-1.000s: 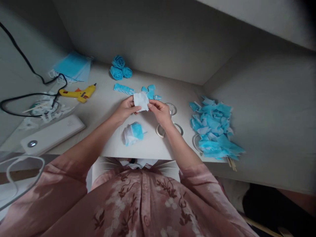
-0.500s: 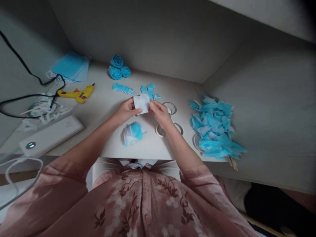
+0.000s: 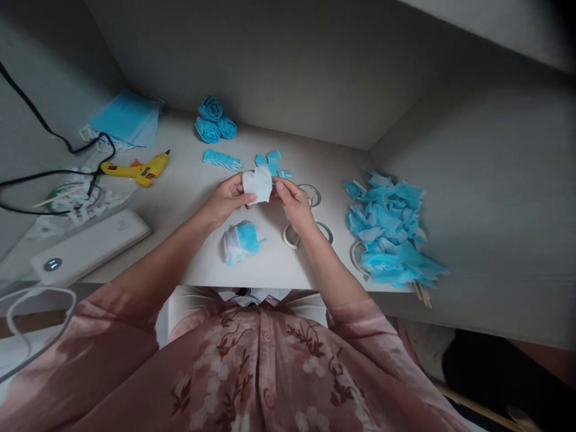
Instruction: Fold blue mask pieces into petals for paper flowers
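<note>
Left hand (image 3: 227, 201): grip narrow, thumb and fingertips pinched on the left edge of the white piece (image 3: 257, 183).
Right hand (image 3: 294, 204): grip narrow, thumb and forefinger pinched on the right edge of the same piece.
White piece: small, soft, roughly heart-shaped along its top, held upright between the two hands, clear of the surface (image 3: 193, 186).

Positions below are all relative to the white piece.
- Just nearer the person, slightly left: crumpled blue-and-white bundle (image 3: 240, 241), lying on the surface close to its front edge.
- Just behind: small blue cut pieces (image 3: 270, 161); a blue strip (image 3: 220, 160) to their left.
- Farther behind and left: three blue rolled roses (image 3: 213, 120), touching one another, against the back wall.
- Right, beside the right hand: a clear ring (image 3: 312, 195); a pale ring (image 3: 292, 237) partly under the right wrist.
- Well to the right: loose pile of blue pieces (image 3: 389, 231), with wooden sticks (image 3: 423, 294) poking out at its near corner.
- Well to the left: yellow glue gun (image 3: 135, 170) lying on its side, black cable (image 3: 54, 177) running from it; stack of blue masks (image 3: 123, 120) behind it.
- Left and nearer: flat white box (image 3: 87, 246) with a small lit button; cannot tell what it is.
</note>
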A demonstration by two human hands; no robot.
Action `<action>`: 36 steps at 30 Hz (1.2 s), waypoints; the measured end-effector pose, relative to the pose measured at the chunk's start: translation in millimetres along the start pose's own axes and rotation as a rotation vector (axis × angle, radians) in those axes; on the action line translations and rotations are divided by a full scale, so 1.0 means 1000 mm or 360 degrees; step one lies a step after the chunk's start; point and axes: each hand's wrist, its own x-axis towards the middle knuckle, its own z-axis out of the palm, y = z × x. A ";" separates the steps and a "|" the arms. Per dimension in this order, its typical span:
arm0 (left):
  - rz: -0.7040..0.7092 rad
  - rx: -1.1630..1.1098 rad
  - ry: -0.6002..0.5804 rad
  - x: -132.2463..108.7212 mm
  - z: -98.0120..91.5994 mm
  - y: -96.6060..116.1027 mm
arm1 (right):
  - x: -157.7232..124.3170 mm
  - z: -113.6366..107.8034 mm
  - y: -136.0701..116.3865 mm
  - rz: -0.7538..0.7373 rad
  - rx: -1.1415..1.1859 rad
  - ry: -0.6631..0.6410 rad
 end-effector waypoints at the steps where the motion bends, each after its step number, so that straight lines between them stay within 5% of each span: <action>1: 0.0009 -0.0037 0.0016 0.000 0.000 0.000 | 0.000 -0.001 0.000 0.0051 0.0042 -0.0022; 12: 0.0017 -0.0109 0.0090 0.002 0.002 0.000 | -0.001 -0.001 0.005 -0.0040 -0.0005 -0.0233; 36: -0.0020 -0.0185 -0.0029 0.000 -0.001 -0.001 | 0.002 -0.005 0.006 -0.0343 -0.0108 -0.0064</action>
